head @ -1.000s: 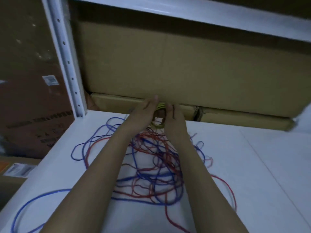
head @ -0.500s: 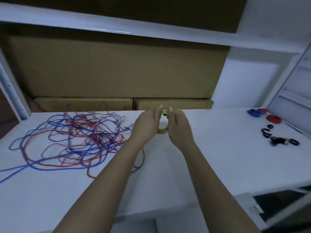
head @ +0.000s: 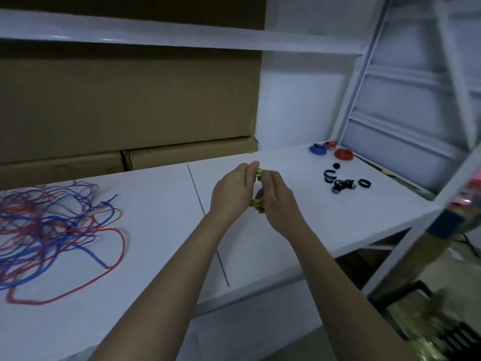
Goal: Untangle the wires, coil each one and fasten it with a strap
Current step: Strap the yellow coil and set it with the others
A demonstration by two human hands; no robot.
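Both hands hold a small yellow coil (head: 256,203) just above the white surface (head: 161,204): the left hand (head: 233,187) and the right hand (head: 277,198) pinch it from the two sides. The blue and red tangle (head: 54,230) lies far left. Farther right lie black straps (head: 343,182), behind them three finished coils (head: 330,151). I judge the coiling is done; next one hand must take a strap and close it around the coil
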